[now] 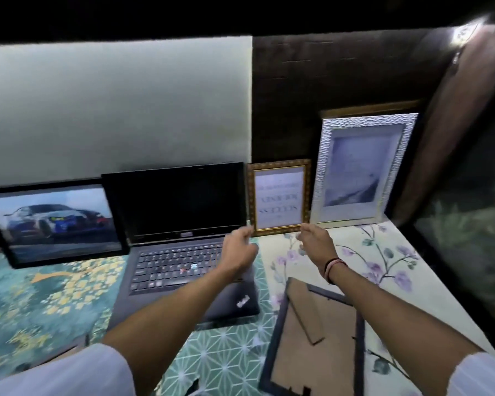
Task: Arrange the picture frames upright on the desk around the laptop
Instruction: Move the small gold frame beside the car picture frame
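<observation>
An open black laptop (183, 238) sits mid-desk. Left of it a black frame with a car picture (57, 221) stands upright. To the laptop's right a small gold frame (279, 195) leans against the dark wall, its text upside down. Further right stands a large silver textured frame (360, 167), with a brown-edged frame (369, 108) behind it. A dark frame (315, 338) lies face down near me, its cardboard stand showing. My left hand (239, 247) and my right hand (316, 241) hover just below the gold frame's lower corners, fingers apart, holding nothing.
The desk is covered with patterned papers: teal and gold (40, 295) at left, green geometric (229, 361) in the middle, floral (383, 252) at right. A white wall panel (112, 110) rises behind the laptop. The desk's right edge (446, 281) drops off beside a dark curtain.
</observation>
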A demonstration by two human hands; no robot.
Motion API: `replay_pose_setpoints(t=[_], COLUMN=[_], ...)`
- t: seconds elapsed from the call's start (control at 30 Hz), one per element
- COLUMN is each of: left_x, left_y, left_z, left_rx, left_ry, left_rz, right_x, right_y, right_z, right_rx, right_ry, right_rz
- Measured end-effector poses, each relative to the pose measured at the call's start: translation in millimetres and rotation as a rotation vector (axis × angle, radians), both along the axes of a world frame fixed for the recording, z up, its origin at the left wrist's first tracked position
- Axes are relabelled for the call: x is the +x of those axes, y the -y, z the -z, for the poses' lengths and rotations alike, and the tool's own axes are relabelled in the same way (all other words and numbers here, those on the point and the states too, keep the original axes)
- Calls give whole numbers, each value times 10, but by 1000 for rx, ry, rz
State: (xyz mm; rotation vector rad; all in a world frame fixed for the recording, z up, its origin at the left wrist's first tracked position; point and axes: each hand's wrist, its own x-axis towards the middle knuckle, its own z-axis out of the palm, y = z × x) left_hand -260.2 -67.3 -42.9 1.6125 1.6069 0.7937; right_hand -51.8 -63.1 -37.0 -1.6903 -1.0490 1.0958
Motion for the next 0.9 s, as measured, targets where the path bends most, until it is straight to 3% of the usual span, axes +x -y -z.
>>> replay_pose_setpoints(t=[0.13, 0.27, 0.37, 0.6, 0.7, 0.8, 0.87, 0.9], left_x=[538, 784, 814, 797, 823, 856, 829, 800], left_y=[-423, -882, -1089, -1150, -1134, -1060, -993, -961], left_z=[-542, -800, -809, -865, -954, -1030, -1083, -1097], left_rx=[215, 308, 336, 480, 536, 410, 329, 314], left_ry=[-283, -603, -729, -857, -907, -783, -680, -625], left_rz=[70, 105, 103, 70, 63, 111, 146, 163], right_x=[370, 509, 572, 548, 520, 498, 431, 379], right_y=[-178, -320, -367, -497, -545, -577, -509, -460], right_z=[124, 382, 561, 770, 889, 907, 769, 684], right_rx=[-38, -70, -92, -95, -100, -178, -189, -209], right_ry=[-61, -84, -102, -130, 50, 242, 158, -122], right_rz=[-40, -50, -56, -27, -188, -287, -189, -50])
